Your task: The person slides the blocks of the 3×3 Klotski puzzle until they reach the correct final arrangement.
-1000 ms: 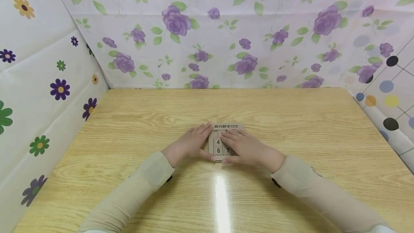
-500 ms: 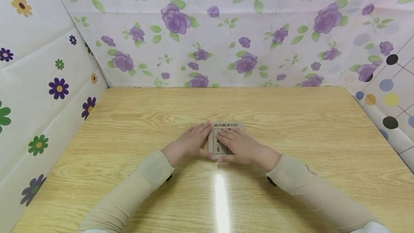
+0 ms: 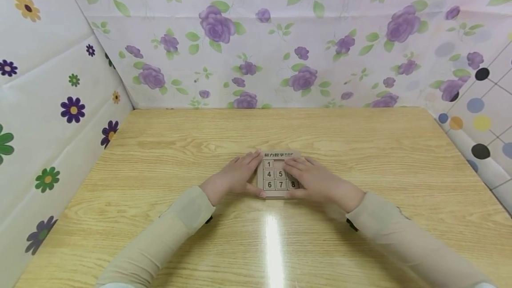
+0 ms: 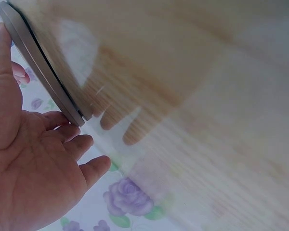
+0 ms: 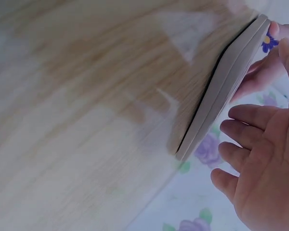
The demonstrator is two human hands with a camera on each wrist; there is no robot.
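A flat number sliding puzzle (image 3: 274, 194) lies on the table, with dark lettering along its far edge. Tiles 1, 4, 5, 6, 7 and 8 can be read; the top middle slot holds no tile, and the right side is partly covered. My left hand (image 3: 234, 179) holds the puzzle's left side, thumb at the near corner and fingertips at the far one. Over the right side lies my right hand (image 3: 322, 183), its fingers extended onto the upper right tiles and its thumb at the near edge. The wrist views show the puzzle's thin side (image 4: 43, 67) (image 5: 226, 89).
The wooden table (image 3: 192, 132) has a shiny light streak (image 3: 273, 243) in front of the puzzle. A purple-flowered cloth (image 3: 256, 57) hangs behind it. Patterned sheets stand at the left (image 3: 44, 114) and right (image 3: 486, 101).
My right hand slid left across the tiles, then back to the right, uncovering tiles 1, 5 and 8 and the vacant slot. My left hand stayed in place.
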